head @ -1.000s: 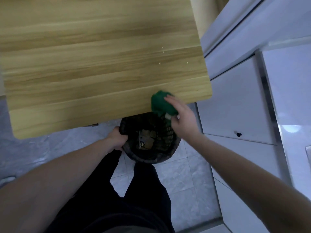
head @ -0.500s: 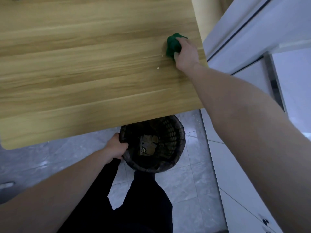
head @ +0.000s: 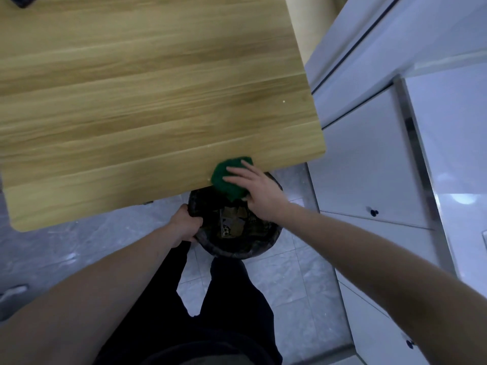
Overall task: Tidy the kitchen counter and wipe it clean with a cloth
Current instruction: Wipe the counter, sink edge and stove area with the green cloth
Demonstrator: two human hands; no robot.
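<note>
A green cloth (head: 224, 180) lies at the near edge of the wooden counter (head: 147, 101), partly hanging past it. My right hand (head: 259, 191) lies on the cloth with fingers stretched over its top and the thumb tucked at its lower edge, holding it. Directly below stands a dark waste bin (head: 237, 255) with scraps inside, partly under the counter edge. My left hand (head: 184, 225) grips the bin's left rim. A small pale crumb (head: 283, 102) sits on the counter near its right edge.
White cabinet doors with dark knobs (head: 369, 167) run along the right side, close to the counter corner. Grey tiled floor (head: 290, 285) surrounds my legs. A dark object (head: 22, 0) shows at the counter's far left corner.
My right hand has swept the cloth from the far right part of the counter back to the near edge over the bin. The left hand has stayed on the bin rim.
</note>
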